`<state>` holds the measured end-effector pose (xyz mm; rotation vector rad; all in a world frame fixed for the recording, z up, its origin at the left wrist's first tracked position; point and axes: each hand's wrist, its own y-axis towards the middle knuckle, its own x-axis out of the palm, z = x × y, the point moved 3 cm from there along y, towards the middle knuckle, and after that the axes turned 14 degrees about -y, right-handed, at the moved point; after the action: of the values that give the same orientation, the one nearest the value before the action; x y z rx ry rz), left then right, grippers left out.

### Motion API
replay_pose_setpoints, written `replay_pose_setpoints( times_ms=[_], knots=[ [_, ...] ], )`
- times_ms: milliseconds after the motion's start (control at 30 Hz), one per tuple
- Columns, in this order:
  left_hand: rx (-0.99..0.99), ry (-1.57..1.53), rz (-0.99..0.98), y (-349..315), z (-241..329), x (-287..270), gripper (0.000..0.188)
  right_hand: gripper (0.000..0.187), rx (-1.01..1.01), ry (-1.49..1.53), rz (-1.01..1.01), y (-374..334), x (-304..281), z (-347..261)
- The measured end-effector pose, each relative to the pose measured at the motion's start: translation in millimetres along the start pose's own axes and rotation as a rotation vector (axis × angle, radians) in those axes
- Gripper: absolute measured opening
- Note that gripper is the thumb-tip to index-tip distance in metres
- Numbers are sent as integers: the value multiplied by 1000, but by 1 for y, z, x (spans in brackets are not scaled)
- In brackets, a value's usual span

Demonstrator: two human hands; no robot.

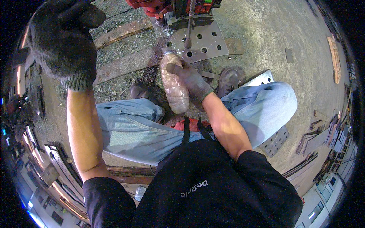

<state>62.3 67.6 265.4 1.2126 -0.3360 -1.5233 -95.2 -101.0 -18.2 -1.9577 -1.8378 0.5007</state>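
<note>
My right hand [194, 81], in a dark work glove, is closed around a clear plastic bottle [175, 89] of cloudy brownish liquid. The bottle tilts, its neck pointing away from me at the near left edge of a steel plate [207, 42] with several round holes. Over that plate's far side stands a red drilling machine [154, 9], partly cut off by the view. A metal rod [191, 22] with a thicker end hangs in front of it. My gloved left hand [66, 43] is raised at the upper left, fingers curled; what they grip is hidden.
Metal shavings [118, 72] litter the floor around flat bars [127, 68] left of the plate. My boots [230, 79] flank the bottle. Another perforated plate [275, 142] lies beside my right leg. Stacked metal pieces [313, 140] lie at the far right, and a clear bottle [140, 193] stands behind me.
</note>
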Motion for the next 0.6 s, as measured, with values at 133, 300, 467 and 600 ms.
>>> replay_pose_setpoints(
  times_ms=[133, 300, 467, 600],
  knots=[
    [276, 147, -104, 7, -1, -12, 25, 75, 3, -15, -10, -9, 5, -16],
    [35, 1, -2, 2, 2, 0, 22, 73, -1, -76, -17, -4, 1, -4],
    [346, 12, -90, 11, -6, -16, 24, 73, 1, -74, -40, 1, 6, -1],
    [-79, -254, 134, -6, -2, 5, 24, 71, 35, -41, -36, -9, 2, -9]
  ],
)
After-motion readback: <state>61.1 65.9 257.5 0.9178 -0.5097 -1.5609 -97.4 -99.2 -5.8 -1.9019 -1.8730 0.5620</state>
